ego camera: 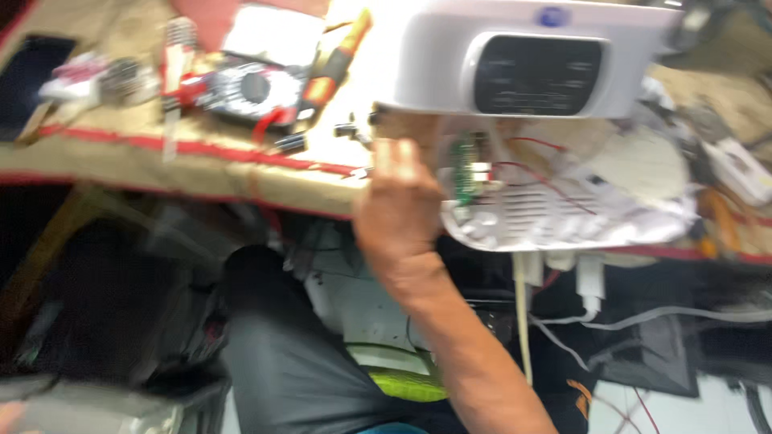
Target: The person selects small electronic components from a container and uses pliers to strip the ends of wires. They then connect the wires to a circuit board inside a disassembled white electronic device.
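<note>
My hand (400,205) reaches up from my lap to the edge of the bench, the back of it toward me and the fingers (394,153) curled over the near left corner of the opened white plastic appliance (563,201). The frame is blurred by motion, so I cannot tell whether the fingers are pinching that corner or only resting on it, nor which of my hands this is; no other hand is in view.

Just right of my fingers, inside the lower shell, sits a small green circuit board (464,169) with thin red wires (555,189) trailing away from it across the slotted white base. Directly above my fingertips, the lifted white upper housing with its dark rounded display window (537,74) is tipped back, which leaves the board exposed; I judge my hand is placed to steady the shell at that corner.

Up and left of my grip, well apart, a dial multimeter with red leads (253,88) lies on the red-edged tan bench cloth (137,153), and an orange-handled screwdriver (338,60) lies between it and the housing. Below my wrist, white cables (523,313) hang off the bench edge.
</note>
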